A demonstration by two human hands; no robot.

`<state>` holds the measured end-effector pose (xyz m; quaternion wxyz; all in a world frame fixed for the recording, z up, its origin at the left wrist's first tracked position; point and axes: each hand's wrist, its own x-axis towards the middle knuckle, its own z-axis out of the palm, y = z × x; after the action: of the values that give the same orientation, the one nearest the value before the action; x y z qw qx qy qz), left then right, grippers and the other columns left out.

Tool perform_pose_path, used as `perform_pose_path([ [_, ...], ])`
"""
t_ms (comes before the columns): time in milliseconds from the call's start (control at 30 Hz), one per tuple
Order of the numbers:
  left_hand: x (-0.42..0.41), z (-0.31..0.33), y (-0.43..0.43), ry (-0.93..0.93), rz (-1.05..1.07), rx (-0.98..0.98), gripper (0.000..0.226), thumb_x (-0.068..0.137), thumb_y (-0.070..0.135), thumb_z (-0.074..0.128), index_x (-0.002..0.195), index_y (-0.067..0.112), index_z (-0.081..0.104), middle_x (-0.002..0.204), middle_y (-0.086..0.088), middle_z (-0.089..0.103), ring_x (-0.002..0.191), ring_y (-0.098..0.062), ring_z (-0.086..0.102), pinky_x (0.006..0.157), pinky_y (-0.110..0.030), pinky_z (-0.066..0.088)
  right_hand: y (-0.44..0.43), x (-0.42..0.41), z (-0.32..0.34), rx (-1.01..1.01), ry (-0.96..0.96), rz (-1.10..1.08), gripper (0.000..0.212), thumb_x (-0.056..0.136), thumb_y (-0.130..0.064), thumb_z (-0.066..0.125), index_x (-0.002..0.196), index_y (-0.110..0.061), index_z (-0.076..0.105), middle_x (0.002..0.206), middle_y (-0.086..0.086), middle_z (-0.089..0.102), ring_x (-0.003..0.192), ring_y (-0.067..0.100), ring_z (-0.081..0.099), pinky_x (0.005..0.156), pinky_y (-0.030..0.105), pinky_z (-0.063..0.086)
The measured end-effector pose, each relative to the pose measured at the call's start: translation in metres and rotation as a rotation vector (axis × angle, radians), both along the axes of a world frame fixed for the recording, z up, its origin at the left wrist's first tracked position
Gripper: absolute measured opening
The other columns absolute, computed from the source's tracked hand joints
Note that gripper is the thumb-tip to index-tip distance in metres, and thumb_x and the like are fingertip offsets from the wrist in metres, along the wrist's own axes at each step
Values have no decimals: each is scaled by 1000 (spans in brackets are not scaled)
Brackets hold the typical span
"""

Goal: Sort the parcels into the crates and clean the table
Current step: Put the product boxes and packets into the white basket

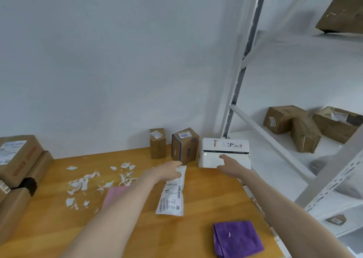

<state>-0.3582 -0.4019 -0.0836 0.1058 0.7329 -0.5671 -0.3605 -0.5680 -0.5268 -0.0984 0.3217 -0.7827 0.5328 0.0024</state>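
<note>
On table | left hand holds pouch | right hand touches white box

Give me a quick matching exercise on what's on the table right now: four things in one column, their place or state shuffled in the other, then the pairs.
Things
1. white packet
2. white box
3. purple cloth
4. paper scraps

Place or state
A. scattered loose on the table, left of the left arm
B. gripped at its far end by the left hand
C. lying folded at the near right, untouched
D. forefinger of the right hand on its front

Pairs: 1-B, 2-D, 3-C, 4-A
</note>
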Motion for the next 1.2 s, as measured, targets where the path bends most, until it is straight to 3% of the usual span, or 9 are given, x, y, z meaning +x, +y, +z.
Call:
perform_pose_path([
  [133,-19,-4,-59,23,13,-2,61,97,22,44,151,12,17,157,-5,19,143,-20,23,113,-30,22,-53,-24,-7,55,57,-89,59,93,-14,49,144,2,24,147,17,34,131,30,40,102,34,37],
  [333,-47,-24,-122,174,92,-3,55,99,15,42,147,5,20,153,-9,27,140,-22,27,106,-24,26,-122,-50,-31,115,40,-285,69,91,-21,50,146,-4,13,146,18,27,122,33,43,100,40,41],
  [433,-46,-36,-143,244,154,11,58,98,19,46,147,4,18,153,-9,27,140,-22,27,106,-24,27,-135,-45,-41,143,24,-344,71,94,-18,48,147,-4,3,146,19,19,117,31,43,87,31,40],
  [567,-40,-44,-166,500,355,70,63,96,20,50,147,4,15,151,-9,29,137,-23,31,105,-29,31,-159,-43,-55,147,-144,-489,54,93,-10,48,138,-1,19,117,14,47,89,21,52,64,27,46],
  [733,-32,-57,-172,916,559,150,52,93,17,57,139,17,34,120,-3,55,99,-14,55,66,-32,50,-159,-43,-56,227,-306,-582,67,86,-38,58,139,-12,28,131,11,45,105,25,54,87,41,50],
  [800,-27,-60,-164,958,573,153,49,92,22,58,136,20,36,115,-1,53,99,-15,52,65,-34,50,-154,-45,-62,238,-369,-620,69,80,-53,58,133,-15,36,128,10,48,105,28,57,92,47,51],
  [1067,-15,-54,-100,980,522,81,46,93,11,56,133,18,36,119,-4,48,104,-19,49,58,-37,50,-90,-37,-45,162,-600,-750,37,95,-42,48,109,-9,39,104,11,54,90,24,55,85,45,49],
  [1133,-14,-51,-88,1019,540,46,42,93,14,58,130,16,38,117,-4,51,103,-19,52,66,-38,52,-79,-41,-41,159,-642,-793,45,94,-51,44,107,-9,39,101,10,52,94,27,55,90,49,48],
  [1200,-11,-41,-63,1082,561,28,41,92,27,59,126,16,40,121,-6,54,109,-20,53,90,-42,45,-51,-45,-35,134,-712,-813,49,92,-57,44,103,-9,43,97,8,49,93,27,55,90,49,48],
])
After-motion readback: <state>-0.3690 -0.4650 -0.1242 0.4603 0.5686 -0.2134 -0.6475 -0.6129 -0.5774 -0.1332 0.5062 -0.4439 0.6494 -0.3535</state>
